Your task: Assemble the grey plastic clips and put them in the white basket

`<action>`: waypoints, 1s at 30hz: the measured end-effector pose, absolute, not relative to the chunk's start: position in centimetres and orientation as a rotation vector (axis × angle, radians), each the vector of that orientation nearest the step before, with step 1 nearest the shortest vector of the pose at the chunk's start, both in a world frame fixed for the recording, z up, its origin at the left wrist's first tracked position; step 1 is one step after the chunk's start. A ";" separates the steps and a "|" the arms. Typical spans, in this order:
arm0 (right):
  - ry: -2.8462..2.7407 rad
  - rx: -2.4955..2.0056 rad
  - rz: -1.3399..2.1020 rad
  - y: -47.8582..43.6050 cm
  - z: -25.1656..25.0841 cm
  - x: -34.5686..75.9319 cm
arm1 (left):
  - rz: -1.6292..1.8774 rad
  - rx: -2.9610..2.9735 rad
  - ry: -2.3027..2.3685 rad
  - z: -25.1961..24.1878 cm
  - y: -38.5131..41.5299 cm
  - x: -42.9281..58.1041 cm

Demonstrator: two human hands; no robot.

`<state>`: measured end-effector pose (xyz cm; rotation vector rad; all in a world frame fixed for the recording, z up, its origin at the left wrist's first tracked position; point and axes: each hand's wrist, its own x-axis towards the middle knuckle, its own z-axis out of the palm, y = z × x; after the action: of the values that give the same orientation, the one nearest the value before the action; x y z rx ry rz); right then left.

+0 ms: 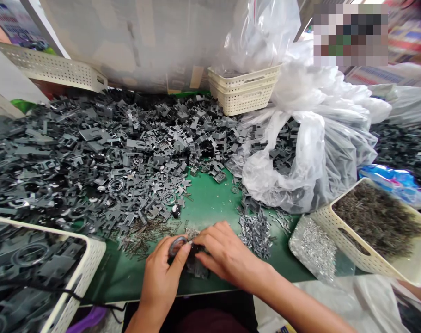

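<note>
Near the front edge of the green table (213, 194), my left hand (165, 268) is closed around a dark grey ring (176, 246), thumb and forefinger pinching it. Fingers of my right hand (220, 247) are pressed together against the ring's right side, at a small light piece too tiny to name. Below my right fingers lie grey parts (196, 267), partly hidden. Small brown chains or springs (144, 236) are scattered left of my hands. To the right is a heap of small grey pieces (255, 231).
A big pile of grey plastic parts (127, 143) spreads across the back and left. Cream baskets stand left front (92, 254), at the back (245, 92) and at right (349, 231). A plastic bag (300, 166) and a clear tray of shiny bits (314, 247) are at right.
</note>
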<state>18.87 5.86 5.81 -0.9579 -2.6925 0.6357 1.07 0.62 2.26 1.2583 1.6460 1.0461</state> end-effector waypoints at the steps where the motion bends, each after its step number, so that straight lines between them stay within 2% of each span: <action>1: -2.659 -0.975 0.662 5.8 5.8 19.0 | 1.020 1.264 1.621 2.2 0.5 0.9; 7: -2.315 -1.163 0.903 5.4 5.4 20.1 | 0.783 1.732 1.569 0.4 -1.1 -0.1; 10: -2.354 -1.130 1.012 4.9 5.0 19.9 | 0.691 1.860 1.597 -0.6 -1.3 -0.3; 25: -2.617 -1.164 0.859 4.8 4.7 18.9 | 0.723 1.941 1.629 -1.1 -1.1 -0.4; 30: -2.855 -1.031 0.630 4.7 5.4 18.2 | 0.716 1.963 1.616 -1.4 -1.1 -0.4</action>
<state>18.24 4.66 5.40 -1.0308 -2.8555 0.6302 -0.42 -1.12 -1.36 1.9632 1.6155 0.7161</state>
